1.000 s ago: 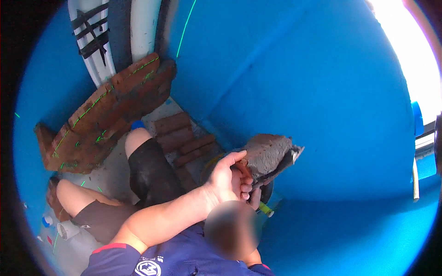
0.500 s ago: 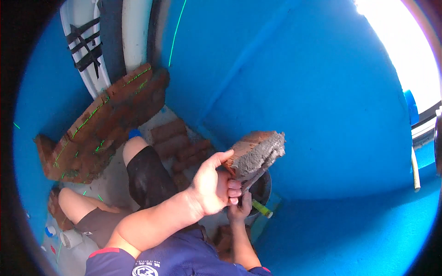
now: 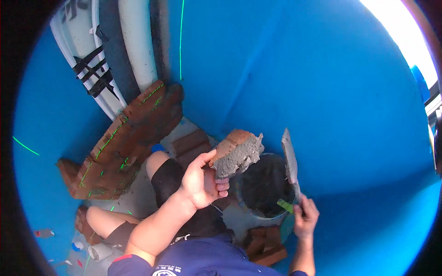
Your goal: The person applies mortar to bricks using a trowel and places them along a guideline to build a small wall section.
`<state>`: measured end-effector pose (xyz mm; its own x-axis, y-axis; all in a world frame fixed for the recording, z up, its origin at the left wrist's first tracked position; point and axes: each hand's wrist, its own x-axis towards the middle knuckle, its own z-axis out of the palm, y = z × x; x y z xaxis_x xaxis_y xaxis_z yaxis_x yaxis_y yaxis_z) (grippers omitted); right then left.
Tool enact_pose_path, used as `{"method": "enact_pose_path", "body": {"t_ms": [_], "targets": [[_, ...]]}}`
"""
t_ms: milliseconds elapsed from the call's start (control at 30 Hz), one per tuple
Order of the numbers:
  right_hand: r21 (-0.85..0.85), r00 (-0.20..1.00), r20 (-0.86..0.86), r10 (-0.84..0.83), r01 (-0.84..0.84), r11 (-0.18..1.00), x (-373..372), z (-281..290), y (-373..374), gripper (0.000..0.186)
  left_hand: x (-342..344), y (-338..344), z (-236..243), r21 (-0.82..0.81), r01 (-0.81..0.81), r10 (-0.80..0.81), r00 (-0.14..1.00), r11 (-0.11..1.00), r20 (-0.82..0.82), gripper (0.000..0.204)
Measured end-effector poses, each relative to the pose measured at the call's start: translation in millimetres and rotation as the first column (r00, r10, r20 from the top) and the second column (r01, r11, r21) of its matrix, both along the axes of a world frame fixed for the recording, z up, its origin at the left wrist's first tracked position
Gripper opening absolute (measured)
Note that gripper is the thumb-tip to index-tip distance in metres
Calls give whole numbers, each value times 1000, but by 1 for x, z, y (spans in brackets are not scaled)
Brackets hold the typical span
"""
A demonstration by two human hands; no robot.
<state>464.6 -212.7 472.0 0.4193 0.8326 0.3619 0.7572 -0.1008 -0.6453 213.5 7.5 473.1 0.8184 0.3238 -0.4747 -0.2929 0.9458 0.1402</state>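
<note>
My left hand point(image 3: 201, 184) grips a reddish-brown brick point(image 3: 235, 140), thumb on top and fingers curled underneath. Thick grey mortar point(image 3: 238, 158) coats the brick's side and hangs ragged at its edge. In my right hand point(image 3: 306, 215) is a trowel point(image 3: 289, 156), its blade upright and smeared with grey, apart from the brick. Between the hands stands a round bucket point(image 3: 248, 209) with dark grey mortar point(image 3: 264, 186) inside. A lime-green piece point(image 3: 285, 205) shows at its rim beside my right hand; I cannot tell what it belongs to.
A low brick wall point(image 3: 126, 145) with green laser lines on it crosses the left, before taped white pipes point(image 3: 94, 69). Loose bricks point(image 3: 191, 145) lie beyond my knees, more bricks point(image 3: 264, 244) near the bucket. Blue walls point(image 3: 340, 115) close in the right side.
The trowel has come off the mortared brick and swung right, past the bucket. My left hand has drawn the brick slightly left, and the view has shifted.
</note>
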Motion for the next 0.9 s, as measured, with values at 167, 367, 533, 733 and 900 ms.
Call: {"method": "enact_pose_path", "body": {"t_ms": [167,367,533,733,900], "targets": [[-116,993,-23,116,-118,986,2,24,3,32,2,0,-13,14,33,-32,997,999,-75,40],[-390,994,-40,-105,81,917,11,-13,-15,30,-14,24,-15,137,101,-76,982,985,-172,43],[-598,951,-134,-279,147,788,-26,-43,-54,29,-34,80,16,629,65,180,931,775,-318,38],[-653,939,96,-331,310,691,-71,-124,-164,36,-50,180,32,816,463,363,736,346,-572,33],[-706,974,-29,-225,139,694,-100,-155,-240,32,-51,231,60,778,569,464,631,267,-621,39]]}}
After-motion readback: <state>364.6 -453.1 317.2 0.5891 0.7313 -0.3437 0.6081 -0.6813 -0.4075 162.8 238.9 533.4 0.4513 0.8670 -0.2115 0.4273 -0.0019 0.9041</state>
